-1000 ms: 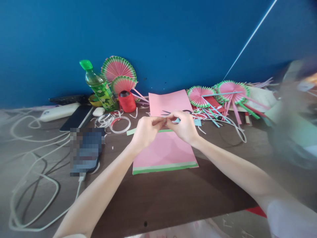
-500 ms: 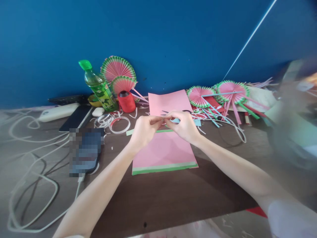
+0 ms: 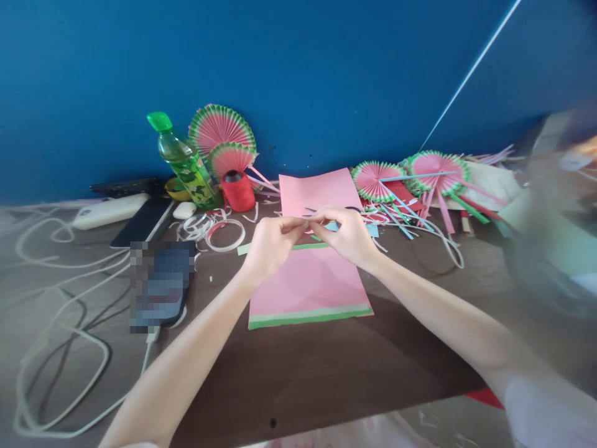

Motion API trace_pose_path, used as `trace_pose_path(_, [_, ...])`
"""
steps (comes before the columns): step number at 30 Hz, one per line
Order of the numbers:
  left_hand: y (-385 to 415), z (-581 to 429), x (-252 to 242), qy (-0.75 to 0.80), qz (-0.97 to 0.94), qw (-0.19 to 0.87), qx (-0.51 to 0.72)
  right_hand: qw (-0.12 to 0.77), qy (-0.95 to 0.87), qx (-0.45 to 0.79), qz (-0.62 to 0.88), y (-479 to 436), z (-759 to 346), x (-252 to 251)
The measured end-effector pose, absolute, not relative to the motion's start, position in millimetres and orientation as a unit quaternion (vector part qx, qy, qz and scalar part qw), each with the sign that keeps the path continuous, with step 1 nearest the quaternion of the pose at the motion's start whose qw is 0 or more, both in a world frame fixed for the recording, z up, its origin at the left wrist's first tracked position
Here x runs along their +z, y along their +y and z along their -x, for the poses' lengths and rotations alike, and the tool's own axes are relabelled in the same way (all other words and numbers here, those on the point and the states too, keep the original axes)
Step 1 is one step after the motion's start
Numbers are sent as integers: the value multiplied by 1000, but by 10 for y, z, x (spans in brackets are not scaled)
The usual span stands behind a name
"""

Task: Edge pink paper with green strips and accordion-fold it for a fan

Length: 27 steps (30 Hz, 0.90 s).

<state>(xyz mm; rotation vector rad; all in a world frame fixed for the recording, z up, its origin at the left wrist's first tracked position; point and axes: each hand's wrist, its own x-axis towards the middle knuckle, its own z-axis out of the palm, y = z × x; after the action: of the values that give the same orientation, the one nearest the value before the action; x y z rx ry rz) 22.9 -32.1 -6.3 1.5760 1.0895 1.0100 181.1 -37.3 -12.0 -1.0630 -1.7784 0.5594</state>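
Both hands meet above the far edge of a pink paper sheet (image 3: 310,283) that has green strips along its near and far edges. My left hand (image 3: 273,244) is closed, thumb and fingers pinched together. My right hand (image 3: 347,236) pinches in the same way, its fingertips touching those of the left. Whatever lies between the fingertips is too small to make out. Behind the hands a second pink sheet (image 3: 319,190) leans up at the back. Scissors (image 3: 352,209) lie partly hidden behind my right hand, near a light blue paper piece (image 3: 372,229).
At the back left stand a green-capped bottle (image 3: 189,165), a red thread spool (image 3: 237,191) and a pleated paper fan (image 3: 221,127). More pleated fans (image 3: 377,180) lie at the right among paper strips. Phones (image 3: 165,286) and white cables (image 3: 60,339) occupy the left side. A tape ring (image 3: 226,235) lies nearby.
The hands stay almost in place, fingertips still together. The right-hand fingers have shifted very slightly. Nothing else on the table has moved.
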Motion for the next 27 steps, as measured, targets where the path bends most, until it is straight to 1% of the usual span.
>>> trace_pose_path(8, [-308,-209,-119,442,-668,441,405,460,-728,274,428,-341,-1854,-112])
trace_pose_path(11, [-324,-223,-107,446,-676,427,402,465,-718,280,435,-343,-1844,-120])
trace_pose_path(20, [-448,-290,-11,469,-724,332,382,516,-696,213,451,-412,-1748,-190])
trace_pose_path(27, [-463,-311,-19,464,-718,351,383,523,-686,188,470,-437,-1718,-192])
